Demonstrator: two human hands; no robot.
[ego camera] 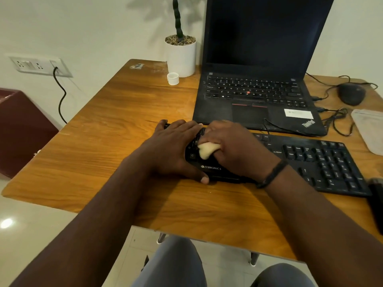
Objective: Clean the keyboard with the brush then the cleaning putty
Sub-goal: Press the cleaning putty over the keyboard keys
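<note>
A pale lump of cleaning putty (206, 150) sits on the keys at the left-centre of the black keyboard (323, 162), which lies on the wooden table (124, 112) just in front of an open laptop (257, 88). The right hand (234, 148), a dark band at its wrist, curls its fingers over the putty and presses it onto the keys. The left hand (176, 148) lies flat with straight fingers across the keyboard's left end, thumb along the near edge. Behind the laptop's left corner stand a white plant pot (182, 56) and a small white cap (172, 78). A black mouse (351, 94) and tangled cables lie to the right, beside a clear pouch (369, 129).
</note>
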